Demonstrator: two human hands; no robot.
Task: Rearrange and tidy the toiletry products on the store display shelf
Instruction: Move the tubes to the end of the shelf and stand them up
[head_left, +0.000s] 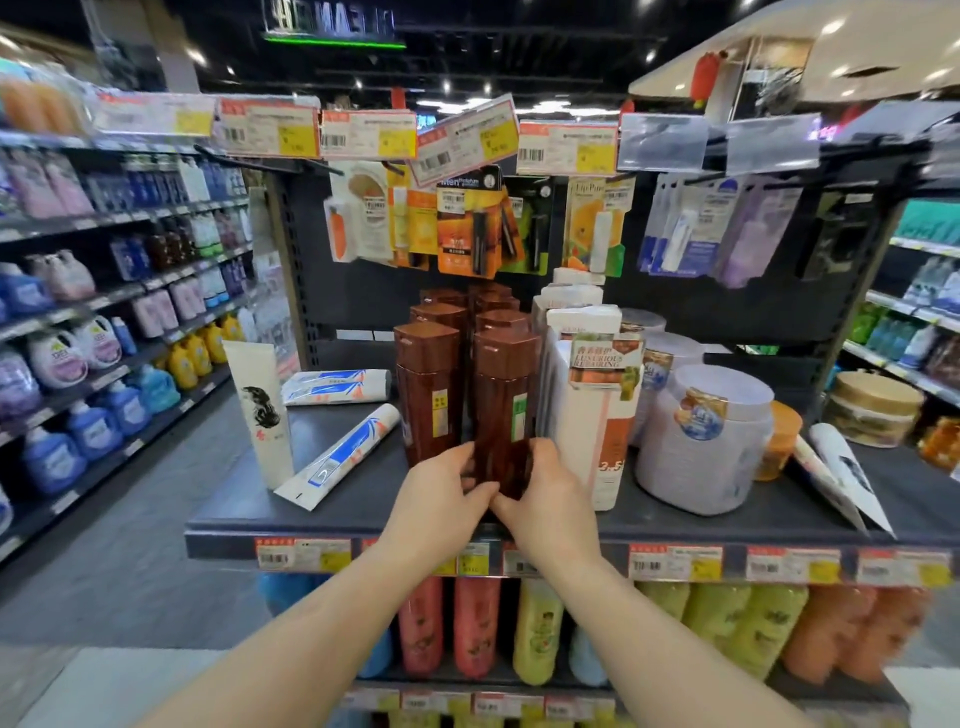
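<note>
Two rows of brown bottles stand upright in the middle of the dark shelf (363, 509). My left hand (441, 499) and my right hand (545, 493) both grip the base of the front right brown bottle (504, 395). The front left brown bottle (428, 384) stands beside it. A white tube with a black print (260, 410) stands upright at the left. Blue-and-white tubes lie flat: one near the front (337, 457), others further back (337, 387). White boxes (592, 415) stand right of the bottles.
A pale lilac jar (701, 441) and an orange jar (782, 441) sit at the right, with white tubes (841, 478) lying near the shelf's right end. Carded items hang on pegs above. Coloured bottles fill the shelf below. An aisle with stocked shelves runs along the left.
</note>
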